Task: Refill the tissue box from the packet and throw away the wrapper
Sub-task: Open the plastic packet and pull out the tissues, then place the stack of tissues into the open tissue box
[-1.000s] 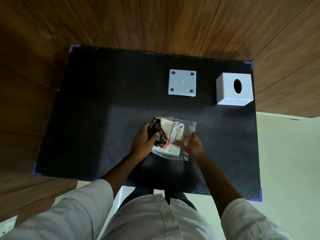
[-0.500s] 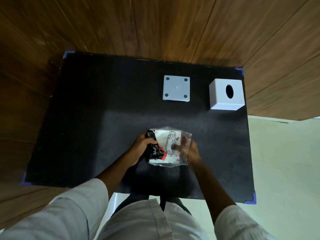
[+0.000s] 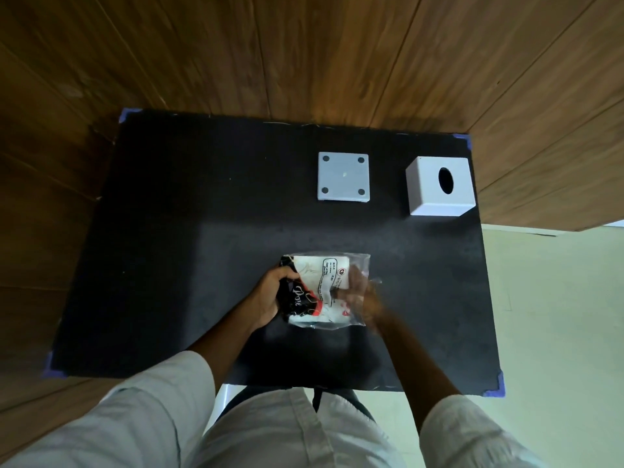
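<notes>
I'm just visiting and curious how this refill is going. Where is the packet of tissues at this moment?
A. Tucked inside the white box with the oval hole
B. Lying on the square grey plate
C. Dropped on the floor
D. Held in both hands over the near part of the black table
D: the packet is gripped by the left hand and the blurred right hand, well short of the white box and grey plate.

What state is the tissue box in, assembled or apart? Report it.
Apart: the white cover stands alone on the mat, and the base plate lies separately beside it.
</notes>
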